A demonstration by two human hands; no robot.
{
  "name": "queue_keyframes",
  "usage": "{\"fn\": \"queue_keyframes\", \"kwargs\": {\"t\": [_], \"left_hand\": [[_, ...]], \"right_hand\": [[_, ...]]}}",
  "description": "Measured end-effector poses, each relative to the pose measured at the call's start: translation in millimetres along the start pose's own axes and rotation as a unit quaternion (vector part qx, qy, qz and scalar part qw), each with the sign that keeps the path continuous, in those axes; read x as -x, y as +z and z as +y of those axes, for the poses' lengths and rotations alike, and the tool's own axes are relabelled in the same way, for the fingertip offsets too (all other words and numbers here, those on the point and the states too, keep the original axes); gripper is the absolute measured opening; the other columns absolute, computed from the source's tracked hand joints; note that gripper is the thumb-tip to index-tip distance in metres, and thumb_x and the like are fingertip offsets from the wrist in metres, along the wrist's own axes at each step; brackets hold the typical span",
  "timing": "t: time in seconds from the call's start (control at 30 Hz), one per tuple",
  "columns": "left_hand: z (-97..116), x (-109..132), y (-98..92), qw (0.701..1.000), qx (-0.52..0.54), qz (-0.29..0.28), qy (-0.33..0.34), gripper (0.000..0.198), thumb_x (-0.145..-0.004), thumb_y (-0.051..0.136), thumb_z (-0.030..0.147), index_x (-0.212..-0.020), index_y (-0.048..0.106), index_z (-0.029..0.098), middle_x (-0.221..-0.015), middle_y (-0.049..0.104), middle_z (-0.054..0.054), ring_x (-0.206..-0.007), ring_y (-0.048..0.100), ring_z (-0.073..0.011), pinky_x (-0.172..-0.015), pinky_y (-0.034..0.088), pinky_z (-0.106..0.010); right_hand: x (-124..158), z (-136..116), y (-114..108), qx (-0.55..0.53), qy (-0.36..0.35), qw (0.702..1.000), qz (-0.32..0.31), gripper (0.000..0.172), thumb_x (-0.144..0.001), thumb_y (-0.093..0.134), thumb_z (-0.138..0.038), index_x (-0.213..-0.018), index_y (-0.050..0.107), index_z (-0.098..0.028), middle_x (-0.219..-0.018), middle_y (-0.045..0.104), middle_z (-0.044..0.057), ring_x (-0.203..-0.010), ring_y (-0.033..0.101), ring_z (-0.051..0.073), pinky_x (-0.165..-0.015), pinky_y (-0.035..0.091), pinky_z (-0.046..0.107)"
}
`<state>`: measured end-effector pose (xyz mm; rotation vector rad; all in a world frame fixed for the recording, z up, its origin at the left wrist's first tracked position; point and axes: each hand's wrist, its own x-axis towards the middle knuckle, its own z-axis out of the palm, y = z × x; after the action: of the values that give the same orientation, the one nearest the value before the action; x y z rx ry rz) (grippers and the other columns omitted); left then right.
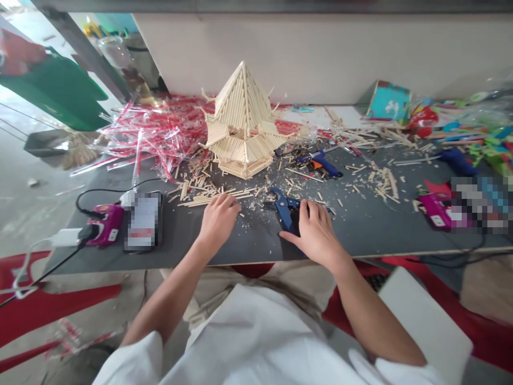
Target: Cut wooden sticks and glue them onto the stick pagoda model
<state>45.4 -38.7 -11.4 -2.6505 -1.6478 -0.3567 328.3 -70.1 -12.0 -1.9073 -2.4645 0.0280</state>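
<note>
My left hand (219,218) rests by the near edge of a row of thin wooden sticks (200,200); its fingers are bent together over the ends, and what they hold, if anything, is too small to make out. Spread over the blue cutting tool (284,209), my right hand (315,227) has its thumb apart from the fingers, touching or just above the tool's handles. A pagoda-like model of wooden sticks (244,128) stands upright beyond both hands, with a pointed roof and a wider lower tier.
A blue glue gun (323,163) lies right of the model. Red-and-clear plastic wrappers (160,133) are heaped at the back left. A phone (143,222) and a purple power socket (106,224) lie left, another purple socket (441,210) right. Stick offcuts (387,184) litter the table (368,232).
</note>
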Motion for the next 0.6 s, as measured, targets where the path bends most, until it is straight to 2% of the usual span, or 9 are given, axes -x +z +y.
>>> {"fn": "queue_keyframes", "kwargs": {"t": [0.1, 0.17, 0.27, 0.37, 0.43, 0.47, 0.53, 0.6], "left_hand": [[3.1, -4.5, -0.9, 1.000, -0.020, -0.002, 0.011, 0.021, -0.097, 0.053, 0.007, -0.103, 0.070, 0.018, -0.113, 0.074, -0.016, -0.117, 0.065, -0.0317, -0.101, 0.051, -0.046], [3.9, -7.6, -3.2, 1.000, 0.004, 0.001, 0.000, 0.022, -0.095, 0.052, 0.003, -0.105, 0.066, 0.016, -0.113, 0.073, -0.017, -0.120, 0.064, -0.0322, -0.102, 0.050, -0.046], [3.2, -14.5, -8.0, 0.994, 0.106, 0.013, -0.010, 0.022, -0.093, 0.048, 0.001, -0.101, 0.062, 0.016, -0.106, 0.073, -0.014, -0.113, 0.065, -0.0298, -0.091, 0.053, -0.041], [3.9, -28.4, -10.7, 0.966, 0.253, 0.037, -0.027, 0.019, -0.096, 0.049, 0.005, -0.095, 0.061, 0.019, -0.094, 0.074, -0.007, -0.090, 0.066, -0.0211, -0.078, 0.051, -0.033], [6.8, -41.7, -9.3, 0.924, 0.374, 0.048, -0.054, 0.008, -0.098, 0.058, 0.015, -0.094, 0.065, 0.020, -0.090, 0.074, -0.004, -0.080, 0.066, -0.0159, -0.075, 0.050, -0.030], [8.9, -49.0, -7.6, 0.891, 0.444, 0.055, -0.070, 0.003, -0.095, 0.066, 0.022, -0.094, 0.066, 0.019, -0.088, 0.075, -0.004, -0.078, 0.067, -0.0150, -0.074, 0.051, -0.029], [13.7, -63.1, -2.5, 0.806, 0.582, 0.055, -0.096, 0.020, -0.087, 0.078, 0.029, -0.103, 0.069, 0.018, -0.087, 0.076, -0.004, -0.079, 0.070, -0.0155, -0.072, 0.053, -0.028], [18.7, -74.5, 3.9, 0.741, 0.657, 0.067, -0.126, 0.029, -0.083, 0.083, 0.032, -0.106, 0.073, 0.017, -0.084, 0.077, -0.005, -0.074, 0.070, -0.0145, -0.072, 0.055, -0.029]], "right_hand": [[-2.5, 0.7, -0.9, 0.030, -0.016, 0.999, 0.017, 0.076, -0.099, 0.054, -0.048, -0.148, 0.044, 0.010, -0.137, 0.055, 0.037, -0.128, 0.053, 0.049, -0.116, 0.040, 0.059], [-4.9, 1.5, -1.9, 0.042, -0.024, 0.999, 0.022, 0.065, -0.102, 0.048, -0.038, -0.147, 0.045, 0.009, -0.133, 0.058, 0.035, -0.123, 0.055, 0.047, -0.112, 0.042, 0.058], [-8.9, 2.1, -5.2, 0.027, -0.008, 1.000, 0.009, 0.058, -0.100, 0.048, -0.034, -0.142, 0.051, 0.007, -0.124, 0.061, 0.031, -0.116, 0.058, 0.045, -0.104, 0.047, 0.056], [-12.3, 1.6, -10.6, -0.017, 0.031, 0.999, -0.002, 0.049, -0.099, 0.052, -0.035, -0.131, 0.059, 0.002, -0.115, 0.063, 0.028, -0.111, 0.060, 0.043, -0.099, 0.049, 0.053], [-13.3, 1.0, -14.8, -0.073, 0.062, 0.995, 0.004, 0.045, -0.100, 0.050, -0.037, -0.125, 0.061, -0.002, -0.112, 0.064, 0.026, -0.110, 0.061, 0.042, -0.098, 0.049, 0.051], [-13.3, 0.7, -16.8, -0.111, 0.081, 0.990, 0.011, 0.044, -0.101, 0.048, -0.039, -0.123, 0.062, -0.004, -0.112, 0.065, 0.025, -0.110, 0.062, 0.040, -0.097, 0.049, 0.050], [-12.5, -0.7, -20.0, -0.205, 0.111, 0.972, 0.026, 0.043, -0.103, 0.045, -0.045, -0.119, 0.064, -0.010, -0.113, 0.067, 0.022, -0.107, 0.065, 0.037, -0.095, 0.048, 0.046], [-10.7, -4.1, -21.8, -0.301, 0.122, 0.945, 0.034, 0.045, -0.105, 0.042, -0.055, -0.112, 0.065, -0.017, -0.109, 0.070, 0.017, -0.101, 0.067, 0.033, -0.091, 0.048, 0.043]]}}
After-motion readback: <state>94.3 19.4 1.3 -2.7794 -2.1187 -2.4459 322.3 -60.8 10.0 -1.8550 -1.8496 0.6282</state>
